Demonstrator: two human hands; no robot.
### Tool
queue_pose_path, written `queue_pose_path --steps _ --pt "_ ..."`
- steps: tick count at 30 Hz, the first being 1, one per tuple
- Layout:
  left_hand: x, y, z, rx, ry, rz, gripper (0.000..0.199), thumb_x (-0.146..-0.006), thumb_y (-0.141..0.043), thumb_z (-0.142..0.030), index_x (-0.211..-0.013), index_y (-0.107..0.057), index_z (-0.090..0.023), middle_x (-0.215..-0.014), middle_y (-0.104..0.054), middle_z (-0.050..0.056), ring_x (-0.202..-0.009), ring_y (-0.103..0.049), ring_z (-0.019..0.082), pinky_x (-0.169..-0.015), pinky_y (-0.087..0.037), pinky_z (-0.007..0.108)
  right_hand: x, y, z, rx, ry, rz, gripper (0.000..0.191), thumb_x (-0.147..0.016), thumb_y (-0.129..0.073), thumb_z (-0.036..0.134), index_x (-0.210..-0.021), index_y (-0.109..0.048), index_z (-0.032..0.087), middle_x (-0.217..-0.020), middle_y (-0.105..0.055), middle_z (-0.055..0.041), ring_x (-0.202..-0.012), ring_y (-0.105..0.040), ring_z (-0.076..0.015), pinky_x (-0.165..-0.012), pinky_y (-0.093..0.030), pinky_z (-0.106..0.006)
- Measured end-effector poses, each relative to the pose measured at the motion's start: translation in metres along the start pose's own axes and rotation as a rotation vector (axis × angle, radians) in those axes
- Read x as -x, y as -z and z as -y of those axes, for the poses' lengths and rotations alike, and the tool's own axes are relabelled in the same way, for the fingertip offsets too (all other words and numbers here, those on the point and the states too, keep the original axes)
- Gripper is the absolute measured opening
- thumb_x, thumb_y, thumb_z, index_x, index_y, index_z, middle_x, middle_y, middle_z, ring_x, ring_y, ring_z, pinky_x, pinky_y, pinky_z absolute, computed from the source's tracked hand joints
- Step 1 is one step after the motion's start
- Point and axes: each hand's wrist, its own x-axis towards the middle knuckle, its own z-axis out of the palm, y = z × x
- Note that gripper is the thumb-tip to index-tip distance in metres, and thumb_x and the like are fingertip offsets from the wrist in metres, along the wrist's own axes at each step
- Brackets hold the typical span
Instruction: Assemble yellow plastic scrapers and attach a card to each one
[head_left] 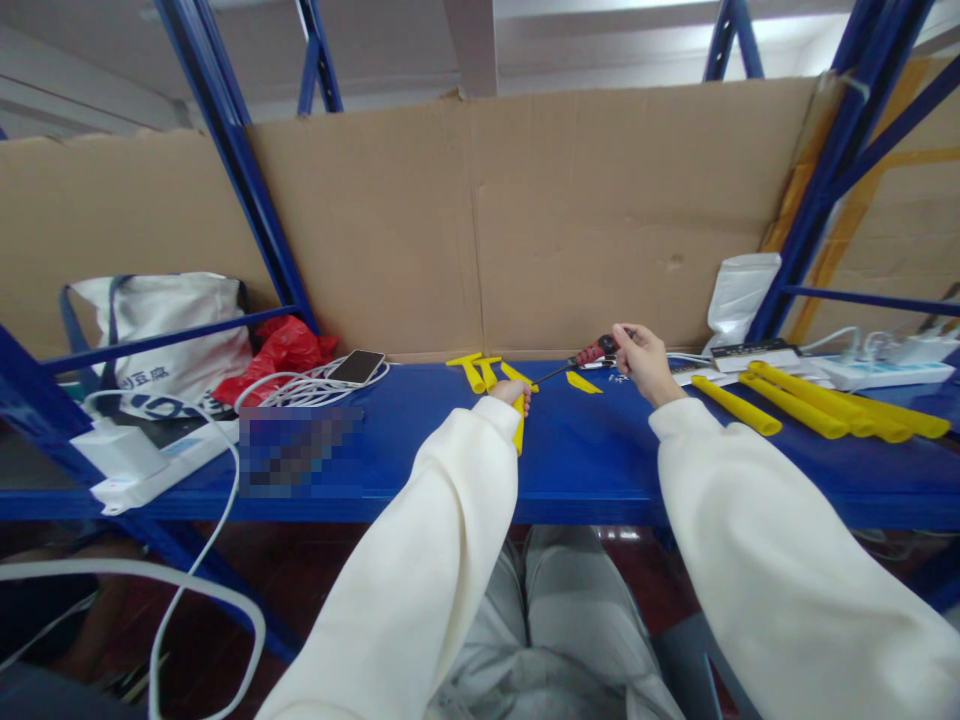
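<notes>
My left hand [513, 391] is closed around a yellow handle [519, 432] with a flat yellow head [517, 372] at its far end. In my right hand [640, 358] is a screwdriver [590, 353] with a red and black handle, the fingers closed at its butt end. Its thin shaft slopes down to the left, and the tip is at or near the yellow head; contact is too small to make out. Just beyond my left hand lie two yellow T-shaped pieces [474, 375]. A loose flat yellow piece [583, 383] and small screws [618, 378] lie below the screwdriver.
Several yellow handles [806, 402] lie on the blue shelf [442, 470] at right, near a power strip [885, 374]. At left are a phone [358, 367], coiled white cables [300, 390], a red bag [277, 358] and another power strip [165, 465]. Cardboard [600, 220] stands behind.
</notes>
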Motion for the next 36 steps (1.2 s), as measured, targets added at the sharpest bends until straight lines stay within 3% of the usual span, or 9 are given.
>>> queue_pose_path --steps 6,11,16,20,25,30,36 --pt "-0.002 0.0 0.0 0.032 0.02 0.001 0.019 -0.084 -0.057 -0.013 -0.1 -0.068 -0.011 -0.08 -0.067 0.011 -0.046 -0.046 0.008 -0.051 -0.048 0.028 0.001 0.002 0.009 -0.115 -0.122 0.111 0.039 -0.076 -0.073 0.055 -0.079 -0.051 0.023 -0.052 -0.056 0.0053 -0.039 -0.047 -0.0088 -0.037 -0.034 -0.02" --pt "-0.002 0.001 0.0 0.035 0.021 -0.005 0.018 -0.085 -0.057 -0.013 -0.099 -0.068 -0.012 -0.079 -0.066 0.009 -0.045 -0.046 0.007 -0.052 -0.048 0.028 0.0 0.001 0.007 -0.13 -0.118 -0.011 0.044 -0.071 -0.08 0.052 -0.072 -0.047 0.023 -0.045 -0.044 0.0096 -0.035 -0.037 -0.0057 -0.033 -0.026 -0.017" --pt "-0.002 0.001 -0.001 0.032 0.027 0.002 0.021 -0.085 -0.055 -0.01 -0.101 -0.068 -0.012 -0.072 -0.063 0.007 -0.045 -0.045 0.008 -0.05 -0.048 0.027 -0.001 0.001 0.003 -0.127 -0.137 -0.055 0.051 -0.067 -0.083 0.055 -0.069 -0.042 0.024 -0.044 -0.042 0.0103 -0.034 -0.037 -0.0057 -0.031 -0.027 -0.017" --pt "-0.003 0.001 0.0 0.014 0.023 0.004 0.025 -0.085 -0.057 -0.012 -0.107 -0.067 -0.011 -0.081 -0.067 0.01 -0.047 -0.047 0.008 -0.051 -0.049 0.027 -0.002 0.003 0.002 -0.123 -0.118 0.006 0.049 -0.071 -0.078 0.061 -0.074 -0.047 0.023 -0.044 -0.044 0.0096 -0.033 -0.04 -0.0063 -0.032 -0.028 -0.017" --pt "-0.004 0.002 0.0 0.012 0.021 0.011 0.025 -0.086 -0.053 -0.009 -0.108 -0.065 -0.011 -0.087 -0.069 0.012 -0.045 -0.046 0.006 -0.051 -0.048 0.026 -0.001 0.005 0.004 -0.139 -0.179 0.095 0.043 -0.075 -0.077 0.055 -0.077 -0.049 0.022 -0.052 -0.057 0.0055 -0.037 -0.048 -0.0077 -0.035 -0.034 -0.018" --pt "-0.004 0.003 -0.002 0.011 0.044 0.019 0.021 -0.086 -0.051 -0.006 -0.1 -0.065 -0.009 -0.073 -0.064 0.007 -0.044 -0.045 0.007 -0.052 -0.048 0.025 -0.002 0.005 0.002 -0.124 -0.143 0.05 0.046 -0.072 -0.08 0.055 -0.074 -0.048 0.023 -0.045 -0.048 0.0095 -0.032 -0.041 -0.0063 -0.032 -0.029 -0.018" --pt "-0.006 0.002 -0.001 0.023 0.04 0.005 0.012 -0.084 -0.062 -0.013 -0.095 -0.066 -0.009 -0.061 -0.055 0.001 -0.042 -0.045 0.008 -0.052 -0.049 0.026 -0.003 0.004 -0.003 -0.09 -0.177 -0.025 0.051 -0.068 -0.084 0.051 -0.072 -0.041 0.025 -0.043 -0.044 0.0112 -0.031 -0.04 -0.0067 -0.03 -0.028 -0.018"
